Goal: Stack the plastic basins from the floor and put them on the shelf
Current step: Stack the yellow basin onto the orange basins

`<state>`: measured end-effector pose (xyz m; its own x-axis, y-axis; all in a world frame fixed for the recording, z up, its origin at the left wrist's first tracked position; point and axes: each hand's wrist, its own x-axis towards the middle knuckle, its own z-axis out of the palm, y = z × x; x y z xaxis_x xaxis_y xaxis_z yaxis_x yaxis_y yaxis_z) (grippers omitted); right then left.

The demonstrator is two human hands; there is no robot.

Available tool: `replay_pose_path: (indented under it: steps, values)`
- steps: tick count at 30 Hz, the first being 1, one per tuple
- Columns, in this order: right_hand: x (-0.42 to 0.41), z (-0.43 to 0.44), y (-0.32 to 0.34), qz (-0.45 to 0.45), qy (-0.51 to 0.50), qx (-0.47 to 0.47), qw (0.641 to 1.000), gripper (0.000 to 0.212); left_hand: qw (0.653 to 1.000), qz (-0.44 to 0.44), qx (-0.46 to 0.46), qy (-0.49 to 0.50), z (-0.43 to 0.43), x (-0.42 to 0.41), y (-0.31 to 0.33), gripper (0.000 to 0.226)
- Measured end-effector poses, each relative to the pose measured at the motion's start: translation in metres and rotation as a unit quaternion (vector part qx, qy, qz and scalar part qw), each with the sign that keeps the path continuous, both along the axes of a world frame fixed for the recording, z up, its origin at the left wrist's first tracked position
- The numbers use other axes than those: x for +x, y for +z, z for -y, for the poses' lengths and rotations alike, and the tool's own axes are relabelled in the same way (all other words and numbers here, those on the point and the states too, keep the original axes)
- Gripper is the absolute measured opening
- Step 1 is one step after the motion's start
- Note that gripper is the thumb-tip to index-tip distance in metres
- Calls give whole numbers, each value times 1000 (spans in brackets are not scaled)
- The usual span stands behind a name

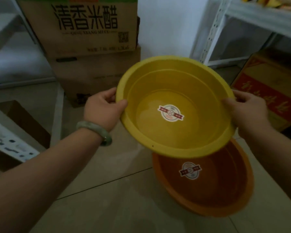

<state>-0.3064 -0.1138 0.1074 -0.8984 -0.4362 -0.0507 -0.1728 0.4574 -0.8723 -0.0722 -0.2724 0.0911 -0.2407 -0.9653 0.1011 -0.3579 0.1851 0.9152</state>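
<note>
Left hand point(106, 106) and right hand point(247, 110) grip opposite rims of a yellow basin point(166, 81), held above an orange basin point(225, 190) on the floor point(116, 199).

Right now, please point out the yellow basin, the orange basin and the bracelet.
yellow basin point(166, 91): head view, inner wall.
orange basin point(225, 187): head view, inner floor.
bracelet point(97, 130): head view, band on left wrist.

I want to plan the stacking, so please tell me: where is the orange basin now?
The orange basin sits on the floor tiles at lower right of the head view, partly under the yellow basin, near the red carton.
</note>
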Motion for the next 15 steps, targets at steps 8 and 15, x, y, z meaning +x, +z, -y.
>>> replay_pose_path:
  steps: [8, 15]
  values:
    - [-14, -94, -4, 66, -96, 24, 993, 47, 992, 32, 35, -120, -58, -42, -6, 50]
    - [-19, -113, -37, 60, -84, 83, 991, 47, 983, 92, 82, -135, -72, -51, -33, 47]
